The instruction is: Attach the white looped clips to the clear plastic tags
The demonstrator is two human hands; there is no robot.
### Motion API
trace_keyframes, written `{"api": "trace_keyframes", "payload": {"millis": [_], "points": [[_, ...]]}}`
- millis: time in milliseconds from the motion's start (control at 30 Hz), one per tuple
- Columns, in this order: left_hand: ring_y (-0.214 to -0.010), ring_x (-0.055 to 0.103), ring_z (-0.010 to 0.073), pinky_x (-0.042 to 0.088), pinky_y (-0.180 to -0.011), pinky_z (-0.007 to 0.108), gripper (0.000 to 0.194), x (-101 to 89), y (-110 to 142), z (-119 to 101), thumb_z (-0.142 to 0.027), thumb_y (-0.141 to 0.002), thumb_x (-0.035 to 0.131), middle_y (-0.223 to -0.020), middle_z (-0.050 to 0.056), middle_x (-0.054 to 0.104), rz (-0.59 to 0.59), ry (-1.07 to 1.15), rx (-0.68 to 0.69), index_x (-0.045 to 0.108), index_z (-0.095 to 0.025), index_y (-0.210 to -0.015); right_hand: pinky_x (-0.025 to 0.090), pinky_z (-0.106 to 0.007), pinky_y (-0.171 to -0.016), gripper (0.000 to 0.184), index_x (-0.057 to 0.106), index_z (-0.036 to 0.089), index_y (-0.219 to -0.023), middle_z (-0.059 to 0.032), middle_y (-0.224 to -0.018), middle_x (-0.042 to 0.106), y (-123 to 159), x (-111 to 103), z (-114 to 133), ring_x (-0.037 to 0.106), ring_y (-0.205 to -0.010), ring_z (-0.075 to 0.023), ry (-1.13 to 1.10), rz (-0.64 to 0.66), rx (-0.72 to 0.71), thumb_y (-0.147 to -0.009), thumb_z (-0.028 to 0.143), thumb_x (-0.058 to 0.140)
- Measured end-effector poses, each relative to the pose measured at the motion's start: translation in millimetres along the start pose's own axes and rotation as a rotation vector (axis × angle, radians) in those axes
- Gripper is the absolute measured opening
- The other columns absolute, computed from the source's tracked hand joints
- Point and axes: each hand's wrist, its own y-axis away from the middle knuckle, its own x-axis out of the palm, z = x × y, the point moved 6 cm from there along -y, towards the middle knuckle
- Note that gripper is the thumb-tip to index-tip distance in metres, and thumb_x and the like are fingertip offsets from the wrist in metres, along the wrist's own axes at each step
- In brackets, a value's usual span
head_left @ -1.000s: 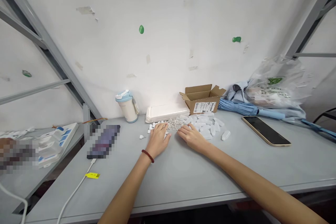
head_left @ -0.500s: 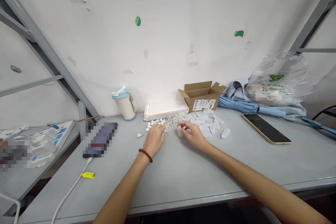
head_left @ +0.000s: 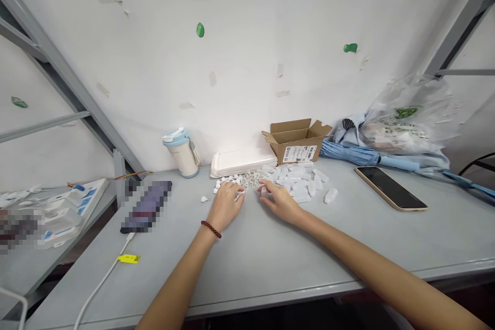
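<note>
My left hand [head_left: 226,205], with a dark red bead bracelet [head_left: 211,229] at the wrist, has its thumb and fingers closed on a small white piece [head_left: 238,194], mostly hidden. Just behind it lie several small white caps [head_left: 228,180], and one loose cap [head_left: 204,199] is to its left. My right hand [head_left: 281,205] grips a small translucent plastic sleeve [head_left: 264,192] between thumb and fingers. More translucent sleeves [head_left: 299,180] lie in a pile beyond and right of that hand. White cord loops [head_left: 252,179] are heaped behind the gap between both hands.
Against the wall stand a cup [head_left: 181,154], stacked white trays [head_left: 243,162] and an open cardboard box [head_left: 297,144]. On the right are a phone [head_left: 390,188], a blue folded umbrella [head_left: 348,153] and a plastic bag [head_left: 410,118]. A blurred device [head_left: 147,207] with a white cable lies left.
My right hand has picked up a translucent sleeve and tilted it between the fingers. The fingers of my left hand have drawn together on a small white piece. The view has shifted slightly.
</note>
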Motion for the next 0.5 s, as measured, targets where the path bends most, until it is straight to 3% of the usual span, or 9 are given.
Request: {"api": "trace_keyframes", "payload": {"millis": [133, 233, 367, 500], "points": [[-0.091, 0.052, 0.0244, 0.043, -0.079, 0.037, 0.008, 4.1, 2, -7, -0.016, -0.080, 0.055, -0.085, 0.006, 0.064, 0.116, -0.062, 0.066, 0.062, -0.018, -0.078, 0.044, -0.037, -0.084, 0.043, 0.045, 0.015, -0.123, -0.0087, -0.094, 0.067, 1, 5, -2, 0.061, -0.088, -0.0220, 0.098, 0.045, 0.018, -0.081, 0.016, 0.054], [-0.089, 0.052, 0.0236, 0.043, -0.077, 0.037, 0.014, 7.9, 3, -7, -0.011, -0.080, 0.051, -0.082, 0.005, 0.065, 0.140, -0.096, 0.086, 0.062, -0.019, -0.078, 0.041, -0.039, -0.088, 0.039, 0.047, 0.014, -0.121, -0.0072, -0.087, 0.067, 0, 4, 1, 0.062, -0.084, -0.0218, 0.153, 0.042, -0.012, -0.082, 0.017, 0.055], [-0.086, 0.054, 0.0229, 0.045, -0.075, 0.038, 0.017, 3.4, 1, -5, -0.007, -0.078, 0.050, -0.079, 0.005, 0.065, 0.047, -0.046, 0.077, 0.062, -0.019, -0.077, 0.043, -0.037, -0.082, 0.036, 0.049, 0.015, -0.119, -0.0082, -0.087, 0.066, 1, -2, 7, 0.061, -0.082, -0.0221, 0.150, 0.006, -0.050, -0.084, 0.022, 0.054], [-0.081, 0.057, 0.0194, 0.047, -0.072, 0.033, 0.013, -10.8, 0, -8, -0.011, -0.077, 0.054, -0.078, 0.002, 0.066, -0.096, 0.170, 0.026, 0.063, -0.020, -0.076, 0.046, -0.035, -0.072, 0.040, 0.048, 0.015, -0.122, -0.0070, -0.082, 0.064, 4, -6, 17, 0.060, -0.076, -0.0216, 0.082, 0.006, -0.051, -0.084, 0.028, 0.054]]}}
